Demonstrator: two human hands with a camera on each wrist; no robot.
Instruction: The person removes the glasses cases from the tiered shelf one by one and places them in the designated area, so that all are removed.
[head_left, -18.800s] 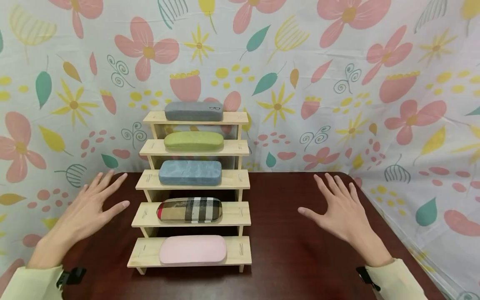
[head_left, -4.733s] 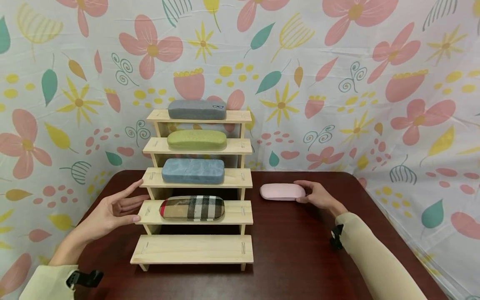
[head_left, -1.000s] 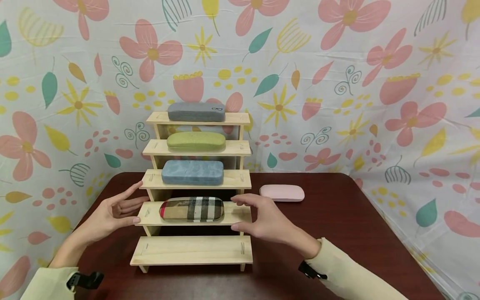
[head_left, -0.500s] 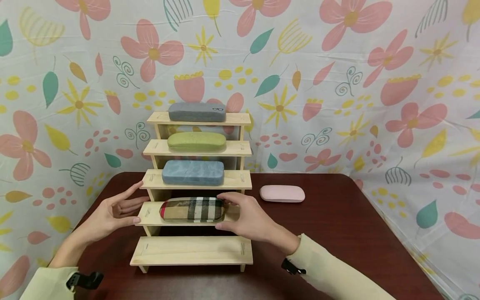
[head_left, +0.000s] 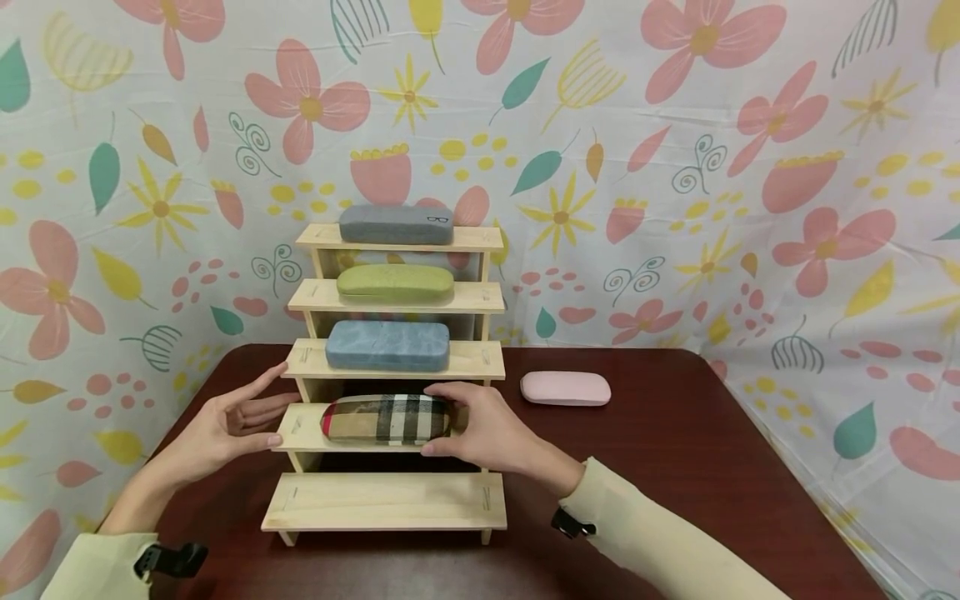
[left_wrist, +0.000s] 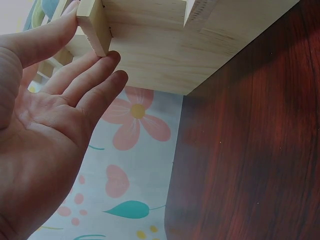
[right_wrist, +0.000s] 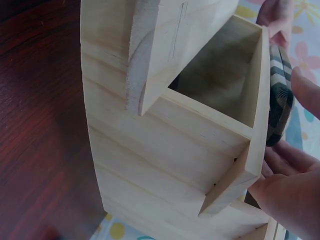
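A tiered wooden display rack (head_left: 382, 500) stands on the table. My right hand (head_left: 491, 429) grips the right end of a plaid glasses case (head_left: 386, 419) on the second shelf from the bottom, thumb at the front edge and fingers at the back. In the right wrist view the case's checked end (right_wrist: 280, 95) shows between thumb and fingers. My left hand (head_left: 217, 435) holds the rack's left side. Its thumb lies on the end of that same shelf, and its index fingertip is at the shelf above. The left wrist view shows other fingers under the shelf end (left_wrist: 95, 30).
Blue (head_left: 387, 346), green (head_left: 395, 283) and grey (head_left: 397, 225) glasses cases lie on the upper shelves, one per shelf. A pink glasses case (head_left: 566, 389) lies on the dark table (head_left: 645, 467) right of the rack. A flowered cloth (head_left: 600, 167) hangs behind.
Earlier, the pink case went from the bottom shelf to the table in the right hand, which let it go. The right hand then moved left onto the plaid case. The left hand took hold of the rack.
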